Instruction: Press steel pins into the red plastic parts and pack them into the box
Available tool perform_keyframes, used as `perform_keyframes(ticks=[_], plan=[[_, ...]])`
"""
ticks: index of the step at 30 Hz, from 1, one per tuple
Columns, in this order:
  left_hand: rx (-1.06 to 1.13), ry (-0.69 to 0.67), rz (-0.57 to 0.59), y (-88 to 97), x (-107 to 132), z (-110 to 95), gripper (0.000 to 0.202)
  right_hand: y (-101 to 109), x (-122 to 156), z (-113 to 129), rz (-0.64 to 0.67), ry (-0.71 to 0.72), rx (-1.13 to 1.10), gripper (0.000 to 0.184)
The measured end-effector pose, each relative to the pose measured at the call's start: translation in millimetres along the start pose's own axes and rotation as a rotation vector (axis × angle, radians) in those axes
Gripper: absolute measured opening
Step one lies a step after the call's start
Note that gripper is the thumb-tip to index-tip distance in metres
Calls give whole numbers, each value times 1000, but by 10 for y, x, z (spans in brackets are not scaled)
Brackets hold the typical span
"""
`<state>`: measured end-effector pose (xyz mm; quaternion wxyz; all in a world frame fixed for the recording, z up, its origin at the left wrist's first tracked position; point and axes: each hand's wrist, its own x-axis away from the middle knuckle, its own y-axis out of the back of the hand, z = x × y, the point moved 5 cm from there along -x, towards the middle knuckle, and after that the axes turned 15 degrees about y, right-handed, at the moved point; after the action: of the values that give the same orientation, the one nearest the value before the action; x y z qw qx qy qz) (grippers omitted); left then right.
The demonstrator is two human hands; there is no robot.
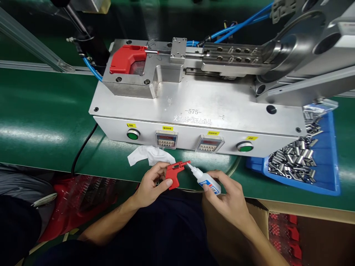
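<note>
Head view showed a person sitting at a green table (41, 111). The left hand (151, 186) was curled shut around a small red plastic part (174, 173), with the thumb pressed on its front. The right hand (226, 197) was closed around a little white glue bottle (206, 181). The thin tip of the bottle touched the top end of the red part. Both were held low, just in front of the table's near edge.

A crumpled white cloth (146, 154) lay on the table just behind the left hand. Behind that stood a big silver machine (194, 107) with two green buttons (133, 134) on its front. Another red part (127, 59) sat in the machine's top left corner. To the right, a blue tray (327, 162) held lots of small shiny metal pieces (294, 159). A brown box (305, 221) with more red parts stood near the right arm.
</note>
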<state>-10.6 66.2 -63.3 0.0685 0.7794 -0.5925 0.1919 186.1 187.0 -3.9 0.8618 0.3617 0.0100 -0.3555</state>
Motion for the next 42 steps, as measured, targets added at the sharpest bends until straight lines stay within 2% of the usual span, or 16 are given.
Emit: perform_keyframes(ticks=[7, 13, 17, 22, 25, 27, 30, 34, 36, 38, 40, 42], plan=[[26, 12, 25, 12, -20, -6, 34, -28, -25, 32, 14, 34, -25, 4], [-2, 26, 17, 19, -7, 10, 34, -1, -13, -35, 43, -37, -9, 5], [-37, 27, 4, 16, -5, 20, 36, 6, -8, -115, 52, -93, -18, 11], [-60, 16, 22, 12, 11, 36, 33, -15, -31, -234, 49, -72, 8, 13], [-91, 52, 31, 22, 36, 77, 31, -18, 3, -228, 71, -59, 35, 15], [-134, 85, 46, 41, 29, 111, 31, 36, 44, -172, 99, -56, 65, 24], [-183, 111, 49, 103, -39, 138, 33, 296, 98, -26, 103, -29, 120, 37], [-170, 144, 34, 177, -120, 159, 39, 1012, 119, 57, -66, -53, 303, 18], [-163, 149, 44, 180, -117, 180, 40, 1374, 96, -80, -118, -164, 474, 19], [-171, 143, 53, 170, -96, 209, 40, 1608, 33, -333, -86, -300, 604, 20], [-170, 135, 43, 165, -74, 237, 41, 1691, -66, -623, -18, -401, 662, 17], [-138, 136, 15, 170, -60, 256, 42, 1665, -177, -861, 26, -438, 685, 12]])
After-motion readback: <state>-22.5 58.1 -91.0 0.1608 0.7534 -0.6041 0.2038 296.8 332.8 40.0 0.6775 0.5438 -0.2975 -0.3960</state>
